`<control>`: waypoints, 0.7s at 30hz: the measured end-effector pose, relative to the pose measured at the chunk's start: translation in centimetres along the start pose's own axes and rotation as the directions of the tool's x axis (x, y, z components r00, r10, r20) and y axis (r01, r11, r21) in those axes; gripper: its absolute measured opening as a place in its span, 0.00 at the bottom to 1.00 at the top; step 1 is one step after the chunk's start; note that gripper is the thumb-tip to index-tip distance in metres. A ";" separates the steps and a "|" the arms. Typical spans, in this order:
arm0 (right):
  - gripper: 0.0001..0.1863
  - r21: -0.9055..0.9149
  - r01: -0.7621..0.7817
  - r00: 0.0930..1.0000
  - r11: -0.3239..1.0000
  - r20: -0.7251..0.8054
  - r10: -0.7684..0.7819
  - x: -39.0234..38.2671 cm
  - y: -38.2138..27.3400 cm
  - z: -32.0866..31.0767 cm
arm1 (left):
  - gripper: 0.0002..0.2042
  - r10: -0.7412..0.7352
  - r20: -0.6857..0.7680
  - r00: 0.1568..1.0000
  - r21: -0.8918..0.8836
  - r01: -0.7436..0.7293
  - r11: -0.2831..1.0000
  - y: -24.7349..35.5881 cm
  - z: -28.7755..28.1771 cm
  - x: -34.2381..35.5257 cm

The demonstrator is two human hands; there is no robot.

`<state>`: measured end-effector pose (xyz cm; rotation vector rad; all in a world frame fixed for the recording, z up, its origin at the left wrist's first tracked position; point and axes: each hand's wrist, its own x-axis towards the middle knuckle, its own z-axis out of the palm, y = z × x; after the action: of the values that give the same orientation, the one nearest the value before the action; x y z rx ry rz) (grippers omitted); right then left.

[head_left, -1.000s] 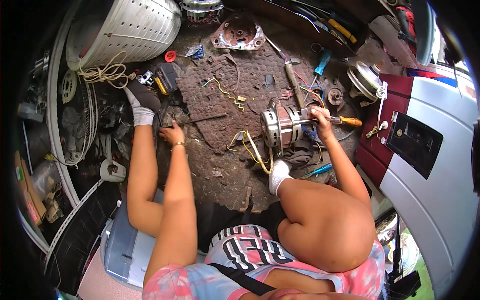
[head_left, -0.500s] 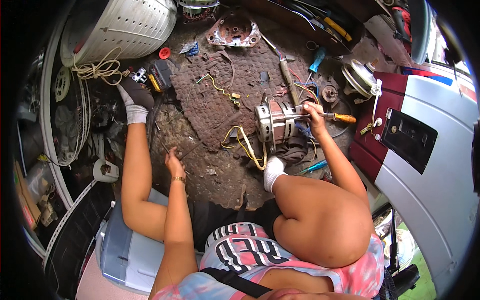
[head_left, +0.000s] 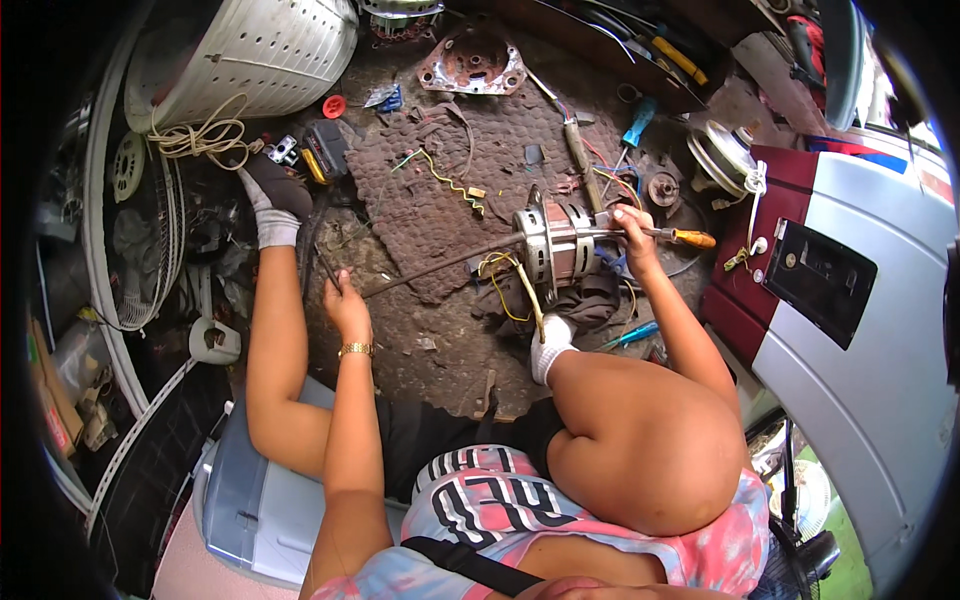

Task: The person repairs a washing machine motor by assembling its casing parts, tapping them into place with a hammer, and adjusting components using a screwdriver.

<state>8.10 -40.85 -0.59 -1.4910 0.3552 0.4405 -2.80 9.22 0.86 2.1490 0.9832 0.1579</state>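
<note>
The electric motor [head_left: 562,258] lies on its side on the floor [head_left: 430,380], by the right edge of a brown quilted mat [head_left: 500,135], with a dark cloth [head_left: 592,312] bunched against its lower side, perhaps as a wedge against rolling. The right hand [head_left: 636,240] is closed around the shank of an orange-handled screwdriver [head_left: 692,239], held level along the motor's axis, apparently so the hand can guide it close to the casing. The left hand [head_left: 346,305] grips a long thin metal bar [head_left: 440,268] near one end, likely for reach, since the other end meets the motor's left side. A white-socked foot [head_left: 553,350] is just beside the motor, perhaps bracing it; pale wires [head_left: 528,285] hang down toward the sock. The screwdriver's tip is lost against the casing, the bar's contact point is unclear, and the left fingers hide how a short dark piece [head_left: 327,266] joins the bar, if it does.
</note>
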 end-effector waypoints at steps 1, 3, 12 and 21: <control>0.19 0.020 0.021 1.000 1.000 -0.011 -0.021 0.0 0.1 0.3 | 0.12 0.013 -0.022 1.000 -0.028 -0.014 1.000 -0.2 0.2 0.2; 0.19 -0.011 0.027 0.999 1.000 -0.018 -0.027 0.0 0.2 0.8 | 0.12 -0.017 0.001 1.000 -0.033 0.017 0.999 -0.5 0.1 0.6; 0.18 -0.106 0.066 0.997 0.992 0.033 -0.063 -0.9 -1.2 1.4 | 0.13 0.048 0.049 0.998 0.040 -0.050 0.998 2.8 0.9 0.8; 0.21 -0.308 0.355 0.935 0.883 0.121 -0.334 -1.2 -1.8 2.1 | 0.15 0.132 0.227 0.965 0.347 -0.207 0.915 4.3 0.9 4.5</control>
<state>7.81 -38.89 1.65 -1.8161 -0.0445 0.2666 3.24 9.98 2.37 2.5368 0.7519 -0.1725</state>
